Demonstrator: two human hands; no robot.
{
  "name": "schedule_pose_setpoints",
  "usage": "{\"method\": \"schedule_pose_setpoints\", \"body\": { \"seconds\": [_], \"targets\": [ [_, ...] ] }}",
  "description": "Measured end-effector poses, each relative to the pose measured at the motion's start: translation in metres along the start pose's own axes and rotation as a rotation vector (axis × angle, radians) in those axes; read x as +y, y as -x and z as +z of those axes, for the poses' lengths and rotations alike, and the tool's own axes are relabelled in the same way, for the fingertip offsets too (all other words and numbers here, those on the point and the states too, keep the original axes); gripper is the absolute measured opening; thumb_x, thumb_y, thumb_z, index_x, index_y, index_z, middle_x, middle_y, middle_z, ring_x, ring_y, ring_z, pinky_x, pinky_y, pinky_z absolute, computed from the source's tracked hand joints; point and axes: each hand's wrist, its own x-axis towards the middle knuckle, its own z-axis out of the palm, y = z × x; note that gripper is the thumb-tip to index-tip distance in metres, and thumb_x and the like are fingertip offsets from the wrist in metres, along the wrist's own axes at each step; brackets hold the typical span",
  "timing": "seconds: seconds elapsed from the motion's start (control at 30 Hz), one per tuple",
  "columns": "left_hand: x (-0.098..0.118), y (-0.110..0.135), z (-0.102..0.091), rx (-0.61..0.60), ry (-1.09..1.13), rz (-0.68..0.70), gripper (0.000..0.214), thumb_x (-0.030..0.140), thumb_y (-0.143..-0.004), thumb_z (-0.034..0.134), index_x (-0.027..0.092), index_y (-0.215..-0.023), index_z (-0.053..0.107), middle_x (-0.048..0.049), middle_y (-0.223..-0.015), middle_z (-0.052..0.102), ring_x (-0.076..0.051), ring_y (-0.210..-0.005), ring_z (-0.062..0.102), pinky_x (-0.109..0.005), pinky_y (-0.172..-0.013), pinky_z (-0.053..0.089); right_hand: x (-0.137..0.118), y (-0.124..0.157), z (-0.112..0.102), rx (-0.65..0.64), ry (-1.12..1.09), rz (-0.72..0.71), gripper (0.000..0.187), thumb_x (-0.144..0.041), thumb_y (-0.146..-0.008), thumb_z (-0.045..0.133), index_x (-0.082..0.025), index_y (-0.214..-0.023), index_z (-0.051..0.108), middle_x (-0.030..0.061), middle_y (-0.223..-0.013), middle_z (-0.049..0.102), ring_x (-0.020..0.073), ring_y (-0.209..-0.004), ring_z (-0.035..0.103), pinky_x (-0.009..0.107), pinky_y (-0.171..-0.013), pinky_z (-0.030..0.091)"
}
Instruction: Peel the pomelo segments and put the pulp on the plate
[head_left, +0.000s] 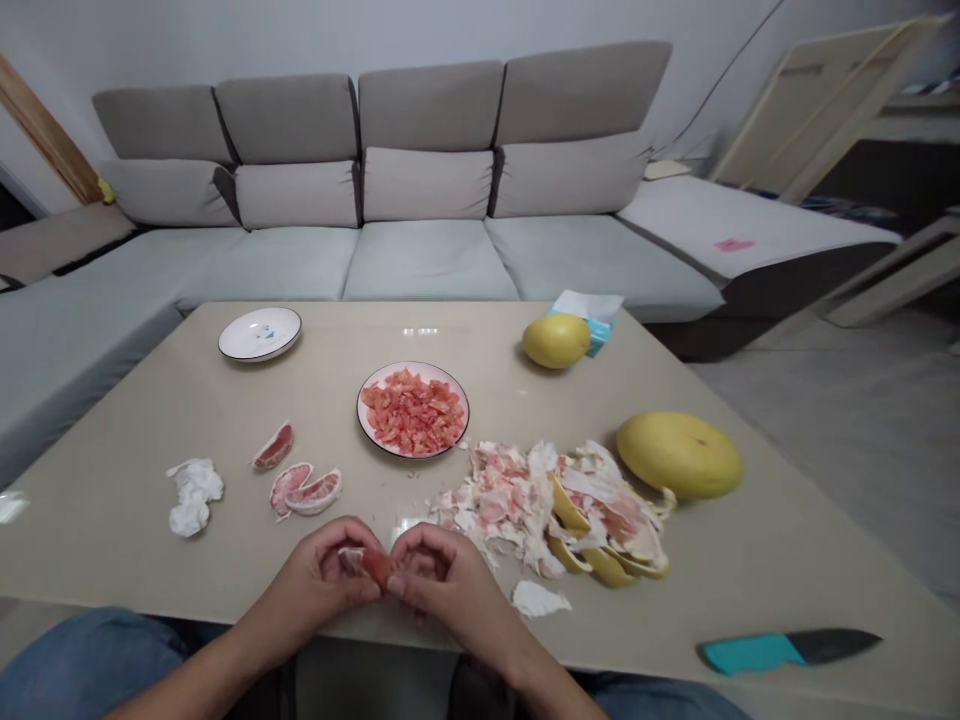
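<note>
Positions are given from the two hands, with twelve o'clock taken as straight ahead.

A piece of red fruit (375,566) is held just above the near edge of the table (480,335). It is enclosed at its left end by the left hand (319,575), whose fingers are curled narrowly around it with the thumb pressed along the near side. Its right end is pinched by the thumb and forefinger of the right hand (450,580); the grip of the other right fingers cannot be told. The two-ended hold is judged to be used so that a soft piece is steadied by one hand and worked by the other.

At twelve o'clock a plate (379,377) is set, heaped with red pulp (416,412), presumably so that it can be reached by either hand. At ten to eleven o'clock three segments (315,494) are laid, two touching and one apart, conveniently near the left hand. A crumpled tissue (193,495) is found beyond them, towards nine.

Peelings (517,505) are piled at two to three o'clock, seemingly to be kept off the plate. Behind the pile a large yellow fruit (679,455) is placed. At three to four o'clock a knife (791,648) is laid well apart, its blade pointed away from the hands, apparently for safety.
</note>
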Motion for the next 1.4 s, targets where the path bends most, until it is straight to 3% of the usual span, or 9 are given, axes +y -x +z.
{"method": "schedule_pose_setpoints", "body": {
  "seconds": [0.33, 0.73, 0.9, 1.13, 1.4],
  "targets": [
    [-0.002, 0.002, -0.002, -0.011, -0.001, 0.037, 0.019, 0.024, -0.073, 0.077, 0.019, -0.086, 0.064, -0.0025, -0.079, 0.066, -0.017, -0.075, 0.061, -0.027, -0.071, 0.044, 0.002, -0.002, 0.003, -0.037, -0.117, -0.012, 0.033, -0.047, -0.074, 0.074, -0.016, -0.076, 0.062, -0.0026, -0.052, 0.063, 0.0090, -0.042, 0.055, 0.021, -0.046, 0.046],
    [-0.008, -0.001, -0.003, 0.067, 0.056, 0.136, 0.017, 0.023, -0.072, 0.078, 0.019, -0.082, 0.064, -0.0019, -0.084, 0.060, -0.016, -0.079, 0.058, -0.025, -0.073, 0.043, 0.007, -0.004, 0.003, -0.018, -0.296, -0.008, 0.034, -0.046, -0.072, 0.077, -0.014, -0.079, 0.066, 0.0007, -0.063, 0.065, 0.0099, -0.053, 0.059, 0.021, -0.052, 0.049],
    [-0.003, 0.000, -0.003, 0.073, -0.085, 0.151, 0.016, 0.020, -0.068, 0.080, 0.019, -0.078, 0.069, -0.0039, -0.085, 0.062, -0.018, -0.079, 0.059, -0.026, -0.071, 0.043, 0.004, -0.003, 0.001, -0.050, -0.186, -0.016, 0.034, -0.041, -0.069, 0.080, -0.017, -0.088, 0.065, -0.0015, -0.067, 0.064, 0.0110, -0.056, 0.060, 0.023, -0.053, 0.052],
    [-0.002, 0.000, -0.003, 0.054, -0.121, 0.112, 0.016, 0.019, -0.069, 0.079, 0.020, -0.082, 0.070, -0.0034, -0.085, 0.062, -0.017, -0.080, 0.060, -0.026, -0.073, 0.044, 0.001, -0.003, 0.001, 0.004, -0.034, -0.040, 0.030, -0.043, -0.072, 0.076, -0.016, -0.077, 0.065, -0.0026, -0.057, 0.062, 0.0091, -0.047, 0.055, 0.021, -0.048, 0.048],
    [-0.006, -0.002, -0.005, 0.069, -0.013, 0.098, 0.016, 0.020, -0.071, 0.078, 0.018, -0.081, 0.065, -0.0023, -0.084, 0.062, -0.016, -0.079, 0.059, -0.025, -0.072, 0.044, 0.011, -0.006, 0.001, 0.027, -0.178, -0.029, 0.033, -0.045, -0.073, 0.075, -0.015, -0.077, 0.063, -0.0022, -0.054, 0.062, 0.0090, -0.045, 0.055, 0.021, -0.048, 0.048]
  ]
}}
